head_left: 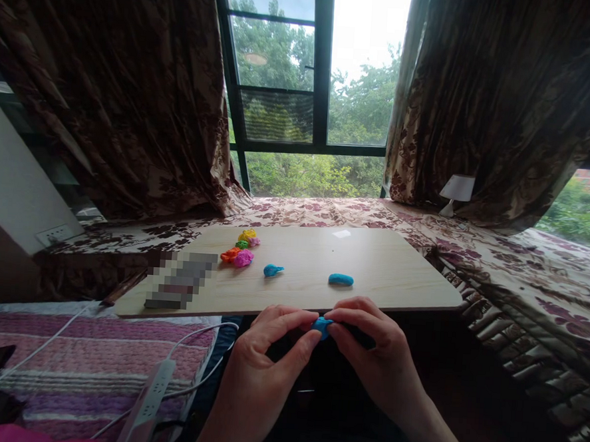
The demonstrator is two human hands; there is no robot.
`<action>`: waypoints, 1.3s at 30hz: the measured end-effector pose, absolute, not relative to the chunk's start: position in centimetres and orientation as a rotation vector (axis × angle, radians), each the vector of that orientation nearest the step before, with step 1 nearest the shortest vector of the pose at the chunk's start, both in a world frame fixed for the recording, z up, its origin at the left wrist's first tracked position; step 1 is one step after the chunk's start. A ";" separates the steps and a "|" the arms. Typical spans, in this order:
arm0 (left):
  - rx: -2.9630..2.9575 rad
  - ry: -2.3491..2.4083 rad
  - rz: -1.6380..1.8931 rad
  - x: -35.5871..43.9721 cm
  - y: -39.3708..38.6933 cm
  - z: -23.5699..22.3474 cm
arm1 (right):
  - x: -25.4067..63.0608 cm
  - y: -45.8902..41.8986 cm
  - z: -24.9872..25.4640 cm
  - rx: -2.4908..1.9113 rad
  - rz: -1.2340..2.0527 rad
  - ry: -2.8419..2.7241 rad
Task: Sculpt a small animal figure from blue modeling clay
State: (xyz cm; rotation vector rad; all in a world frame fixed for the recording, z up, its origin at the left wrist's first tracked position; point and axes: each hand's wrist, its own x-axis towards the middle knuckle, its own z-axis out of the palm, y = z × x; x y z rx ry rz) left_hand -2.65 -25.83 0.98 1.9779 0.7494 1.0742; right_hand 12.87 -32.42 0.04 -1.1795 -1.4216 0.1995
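Between the fingertips of both hands is a small lump of blue modelling clay (322,327), held just off the table's near edge. My left hand (274,346) pinches it from the left with thumb and forefinger. From the other side, my right hand (372,339) grips it the same way. Beyond my hands, a curved blue clay roll (341,279) lies on the pale wooden table (300,295). Left of that roll sits a blue clay piece with a pointed end (272,270). Farther left are orange clay (229,254), magenta clay (243,258), green clay (242,244) and yellow clay (247,235).
A pixelated dark object (184,281) lies at the table's left end. A white power strip (150,399) with cables rests by a striped bedcover (91,355). Behind the table, a small lamp (457,191) stands on the floral-covered window ledge (315,212).
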 end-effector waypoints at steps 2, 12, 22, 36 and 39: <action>1.974 0.754 1.077 -2.6 -25.8 0.9 | 12.9 -32.5 0.0 -1.165 0.262 -1.426; 2.131 0.769 1.035 -2.5 -25.4 0.7 | 12.8 -32.3 0.0 -1.120 0.385 -1.413; 2.219 0.765 1.217 -2.2 -25.8 0.8 | 13.0 -32.1 -0.4 -1.103 0.365 -1.379; 2.145 0.815 1.237 -2.5 -25.6 1.0 | 12.9 -32.2 -0.6 -1.094 0.377 -1.290; 2.143 0.808 1.142 -2.6 -25.5 1.0 | 12.9 -32.1 -0.7 -1.084 0.397 -1.286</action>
